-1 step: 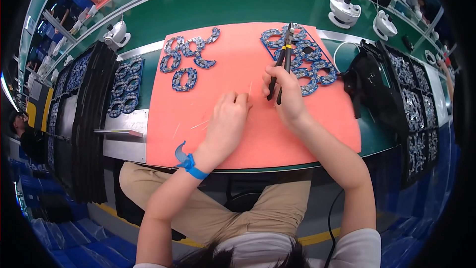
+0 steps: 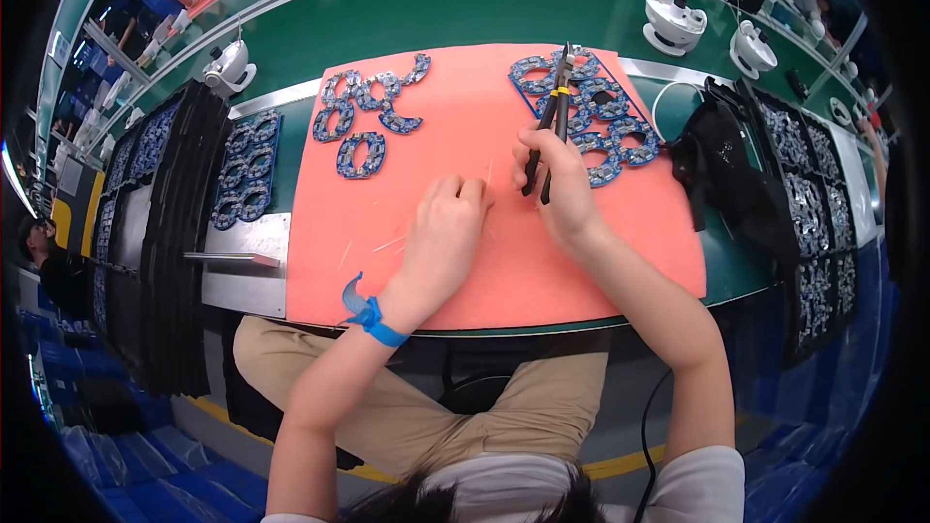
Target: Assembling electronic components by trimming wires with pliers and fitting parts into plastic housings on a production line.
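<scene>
My right hand (image 2: 560,174) is closed around pliers (image 2: 561,97) with black handles and yellow bands. Their slim jaws point away from me, over a panel of ring-shaped blue circuit boards (image 2: 605,97) on the right of the pink mat (image 2: 436,281). Mid-mat, my left hand (image 2: 446,237) rests with curled fingers. A thin pale strip (image 2: 488,172) shows by its fingertips; whether they pinch it or something else is hidden. A blue wrist strap (image 2: 373,322) circles that wrist. Separate ring-shaped boards (image 2: 360,155) and curved pieces (image 2: 400,123) lie at the mat's far left.
Left of the mat are another board panel (image 2: 246,169) and a metal plate (image 2: 242,281). Stacked black trays of boards (image 2: 160,232) flank the left side, more trays (image 2: 809,223) the right. A black bag (image 2: 731,165) lies beside the mat. White devices (image 2: 672,24) stand behind.
</scene>
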Motion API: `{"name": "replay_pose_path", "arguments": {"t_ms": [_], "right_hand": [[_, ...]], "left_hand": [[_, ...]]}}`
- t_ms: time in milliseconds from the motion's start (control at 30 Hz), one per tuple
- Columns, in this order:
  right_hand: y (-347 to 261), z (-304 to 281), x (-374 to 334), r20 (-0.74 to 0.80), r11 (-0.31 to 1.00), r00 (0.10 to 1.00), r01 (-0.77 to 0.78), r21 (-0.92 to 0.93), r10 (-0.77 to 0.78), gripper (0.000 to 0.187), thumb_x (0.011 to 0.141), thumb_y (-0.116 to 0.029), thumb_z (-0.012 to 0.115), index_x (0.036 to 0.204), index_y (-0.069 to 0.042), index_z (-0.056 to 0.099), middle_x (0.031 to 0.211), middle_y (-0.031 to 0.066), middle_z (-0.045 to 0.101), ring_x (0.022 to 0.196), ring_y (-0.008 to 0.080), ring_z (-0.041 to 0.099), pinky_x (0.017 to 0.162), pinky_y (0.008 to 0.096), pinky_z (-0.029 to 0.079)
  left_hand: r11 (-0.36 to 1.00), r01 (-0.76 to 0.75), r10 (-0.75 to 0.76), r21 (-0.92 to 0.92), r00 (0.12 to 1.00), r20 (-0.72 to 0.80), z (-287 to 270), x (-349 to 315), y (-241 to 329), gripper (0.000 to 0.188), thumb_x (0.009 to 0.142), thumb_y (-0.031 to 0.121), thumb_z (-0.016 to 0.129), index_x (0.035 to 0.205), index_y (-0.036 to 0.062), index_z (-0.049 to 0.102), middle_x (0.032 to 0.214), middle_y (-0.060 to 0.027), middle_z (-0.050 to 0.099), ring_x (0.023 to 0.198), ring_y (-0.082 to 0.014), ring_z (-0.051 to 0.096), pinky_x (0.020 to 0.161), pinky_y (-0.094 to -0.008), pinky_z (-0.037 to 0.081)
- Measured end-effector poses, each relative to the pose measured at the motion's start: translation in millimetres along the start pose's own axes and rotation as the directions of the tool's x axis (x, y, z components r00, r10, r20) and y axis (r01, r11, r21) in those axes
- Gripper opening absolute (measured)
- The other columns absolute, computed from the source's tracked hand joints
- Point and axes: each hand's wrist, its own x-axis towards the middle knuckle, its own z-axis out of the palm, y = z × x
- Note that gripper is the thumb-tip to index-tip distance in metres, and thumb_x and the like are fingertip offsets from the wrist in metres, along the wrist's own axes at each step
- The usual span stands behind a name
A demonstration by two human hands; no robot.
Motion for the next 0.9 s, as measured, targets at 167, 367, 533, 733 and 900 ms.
{"name": "replay_pose_path", "arguments": {"t_ms": [167, 367, 533, 733, 900], "right_hand": [[1, 2, -1, 0.017, 1.000, 1.000, 0.004, 0.007, -0.004, 0.018, 0.087, -0.023, 0.057, 0.094, -0.008, 0.048, 0.073, 0.0012, 0.051, 0.060, 0.0129, 0.050, 0.059, 0.0280, 0.041], [2, -1, 0, 0.027, 0.998, 0.998, -0.059, 0.038, 0.058, 0.019, 0.087, -0.023, 0.058, 0.096, -0.009, 0.049, 0.073, 0.0017, 0.053, 0.061, 0.0130, 0.051, 0.060, 0.0281, 0.041], [2, 1, -3, 0.032, 0.987, 0.988, -0.151, 0.062, 0.149, 0.020, 0.086, -0.023, 0.059, 0.096, -0.009, 0.049, 0.074, 0.0021, 0.054, 0.062, 0.0131, 0.052, 0.062, 0.0281, 0.042], [2, 1, -5, 0.035, 0.983, 0.984, -0.177, 0.049, 0.175, 0.021, 0.086, -0.024, 0.060, 0.097, -0.009, 0.049, 0.075, 0.0019, 0.055, 0.063, 0.0132, 0.052, 0.062, 0.0280, 0.041], [1, 3, -6, 0.032, 0.983, 0.984, -0.177, 0.050, 0.176, 0.021, 0.086, -0.024, 0.061, 0.096, -0.010, 0.050, 0.075, 0.0018, 0.055, 0.063, 0.0131, 0.052, 0.063, 0.0282, 0.041]], "left_hand": [[0.999, 0.023, -0.022, -0.035, 0.999, 0.027, -1, 8, -7, 0.011, 0.083, 0.012, 0.064, 0.084, 0.0011, 0.061, 0.082, -0.0140, 0.058, 0.084, -0.0314, 0.059, 0.072, -0.0414, 0.050], [0.961, 0.071, -0.008, -0.267, 0.974, 0.227, -31, 5, -23, 0.011, 0.082, 0.008, 0.067, 0.089, 0.0001, 0.065, 0.085, -0.0131, 0.061, 0.079, -0.0283, 0.061, 0.069, -0.0389, 0.050], [0.922, -0.005, 0.113, -0.387, 0.960, 0.256, -39, 6, -29, 0.011, 0.082, 0.006, 0.068, 0.091, -0.0002, 0.066, 0.087, -0.0126, 0.063, 0.077, -0.0257, 0.064, 0.069, -0.0355, 0.052], [0.935, -0.117, 0.216, -0.335, 0.937, 0.275, -38, 13, -26, 0.014, 0.080, 0.007, 0.067, 0.090, -0.0019, 0.065, 0.084, -0.0140, 0.059, 0.079, -0.0308, 0.061, 0.068, -0.0394, 0.051], [0.936, -0.295, 0.340, -0.190, 0.898, 0.279, -35, 13, -25, 0.011, 0.079, 0.010, 0.069, 0.086, 0.0012, 0.066, 0.082, -0.0103, 0.061, 0.076, -0.0277, 0.061, 0.067, -0.0386, 0.051]]}}
